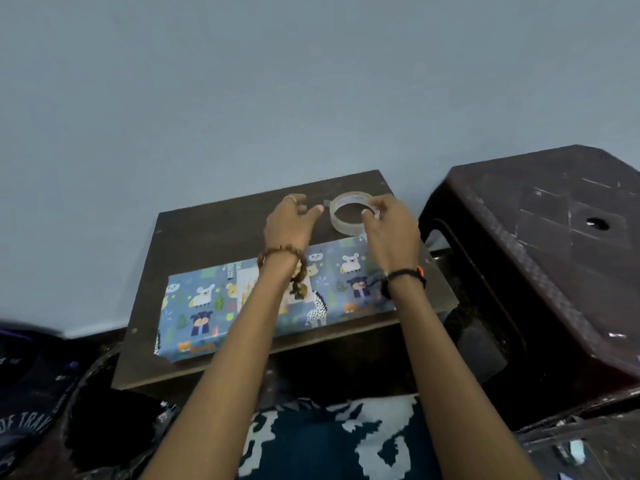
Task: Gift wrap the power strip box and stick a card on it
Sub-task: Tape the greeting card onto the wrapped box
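Clear tape roll (349, 213): light, stiff ring, right hand (389, 230) pinching its 3 o'clock rim; left hand (291, 225) released, reaching.

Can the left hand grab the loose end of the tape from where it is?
Probably yes. The left hand hovers beside the tape roll that the right hand holds up, its fingers just short of the small loose tab, with nothing between them.

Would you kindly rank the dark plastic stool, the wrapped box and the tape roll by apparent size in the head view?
1. Dark brown plastic stool, though cropped by the frame.
2. Box in blue animal-print paper.
3. Clear tape roll, pinched by the right hand.
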Tool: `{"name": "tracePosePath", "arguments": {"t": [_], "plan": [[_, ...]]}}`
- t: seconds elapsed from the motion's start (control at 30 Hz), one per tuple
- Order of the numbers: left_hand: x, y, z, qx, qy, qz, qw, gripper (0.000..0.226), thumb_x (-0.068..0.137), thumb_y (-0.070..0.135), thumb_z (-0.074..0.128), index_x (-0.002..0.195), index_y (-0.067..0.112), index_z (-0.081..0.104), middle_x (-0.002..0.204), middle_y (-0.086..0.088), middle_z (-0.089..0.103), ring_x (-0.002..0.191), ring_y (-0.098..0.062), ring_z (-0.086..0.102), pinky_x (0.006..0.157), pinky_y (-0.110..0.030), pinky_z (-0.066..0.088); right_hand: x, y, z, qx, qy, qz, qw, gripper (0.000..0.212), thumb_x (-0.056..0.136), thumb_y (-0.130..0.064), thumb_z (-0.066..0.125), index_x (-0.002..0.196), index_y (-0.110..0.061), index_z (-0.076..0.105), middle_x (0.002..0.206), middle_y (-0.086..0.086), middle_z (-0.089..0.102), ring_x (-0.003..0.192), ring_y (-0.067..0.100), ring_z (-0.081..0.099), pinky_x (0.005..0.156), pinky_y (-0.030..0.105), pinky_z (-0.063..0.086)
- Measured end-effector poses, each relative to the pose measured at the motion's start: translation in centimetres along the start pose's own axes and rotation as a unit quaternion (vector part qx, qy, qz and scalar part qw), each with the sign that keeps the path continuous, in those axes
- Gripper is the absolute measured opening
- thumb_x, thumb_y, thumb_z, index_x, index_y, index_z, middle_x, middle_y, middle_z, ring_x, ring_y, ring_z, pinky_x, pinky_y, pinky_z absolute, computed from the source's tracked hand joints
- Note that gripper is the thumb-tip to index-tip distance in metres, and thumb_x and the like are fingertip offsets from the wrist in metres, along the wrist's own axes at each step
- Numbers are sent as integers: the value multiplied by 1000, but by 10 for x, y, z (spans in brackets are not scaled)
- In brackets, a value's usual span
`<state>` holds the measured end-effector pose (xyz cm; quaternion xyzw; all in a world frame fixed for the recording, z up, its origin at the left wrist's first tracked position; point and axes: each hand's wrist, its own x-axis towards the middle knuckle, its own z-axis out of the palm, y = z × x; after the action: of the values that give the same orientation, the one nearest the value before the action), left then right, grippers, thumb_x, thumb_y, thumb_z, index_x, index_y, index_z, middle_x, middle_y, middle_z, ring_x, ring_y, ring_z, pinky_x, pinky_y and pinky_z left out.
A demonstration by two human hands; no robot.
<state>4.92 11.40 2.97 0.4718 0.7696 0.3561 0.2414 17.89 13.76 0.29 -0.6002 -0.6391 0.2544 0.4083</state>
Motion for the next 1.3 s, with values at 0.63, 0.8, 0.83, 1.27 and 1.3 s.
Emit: {"name": "tracePosePath", "arguments": {"t": [0.63,0.8,0.83,1.27,1.3], "plan": [[61,-14,51,-340,-49,-166,924,28,75,-9,68,101,-4,60,89,-12,61,73,-15,61,58,-16,56,40,39,13,31,-61,120,990,19,88,-18,55,105,-12,61,108,5,65,102,24,57,79,28,39],[60,-16,43,-326,-75,-150,931,31,77,-14,63,107,-6,59,80,-11,62,74,-17,62,58,-17,57,37,37,13,41,-43,126,990,21,87,-15,55,106,-12,61,109,7,65,103,25,57,81,30,41],[61,-18,41,-300,-81,-129,942,30,78,-14,62,107,-6,60,77,-11,62,72,-17,62,58,-17,57,38,37,14,38,-38,126,991,21,87,-15,55,106,-12,61,109,7,65,103,25,57,82,30,41],[76,-27,25,267,-17,162,950,35,87,-5,42,115,11,56,103,-15,62,99,-33,59,91,-37,47,36,33,20,22,-36,105,994,23,88,-14,52,109,-7,58,108,11,63,101,28,56,77,29,39],[80,-35,16,316,-3,161,935,38,88,-4,40,120,11,52,114,-18,58,106,-36,55,91,-39,44,37,34,19,13,-31,104,994,24,88,-14,52,111,-7,58,110,12,62,102,29,56,79,31,40]]}}
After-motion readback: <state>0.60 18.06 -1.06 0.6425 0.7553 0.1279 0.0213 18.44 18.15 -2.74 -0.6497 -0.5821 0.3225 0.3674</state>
